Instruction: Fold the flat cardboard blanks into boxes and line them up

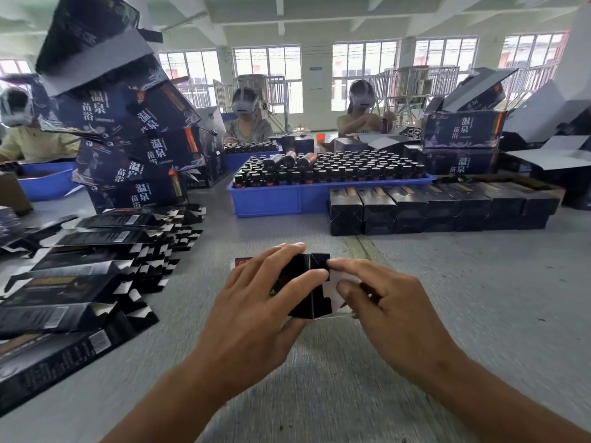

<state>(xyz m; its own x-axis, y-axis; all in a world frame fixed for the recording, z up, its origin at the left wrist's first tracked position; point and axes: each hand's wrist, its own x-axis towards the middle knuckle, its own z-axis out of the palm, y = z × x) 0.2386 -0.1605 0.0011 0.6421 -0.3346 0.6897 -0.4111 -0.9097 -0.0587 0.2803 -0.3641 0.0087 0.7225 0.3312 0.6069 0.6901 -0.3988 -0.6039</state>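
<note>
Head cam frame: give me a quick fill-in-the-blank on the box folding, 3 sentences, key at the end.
1. The left hand and right hand both hold one small ____ box.
2. The flat blanks lie fanned out to the person's ____.
3. The finished boxes stand in a row beside the ____ tray of bottles.

Missing words: black; left; blue

Your left hand (pixel 256 302) grips a half-folded black box (pixel 308 292) mid-table (pixel 479 282); your right hand (pixel 390 302) pinches its flap. Flat blanks (pixel 80 282) lie along the left edge, folded boxes (pixel 441 206) row up before the blue tray (pixel 287 199).
</note>
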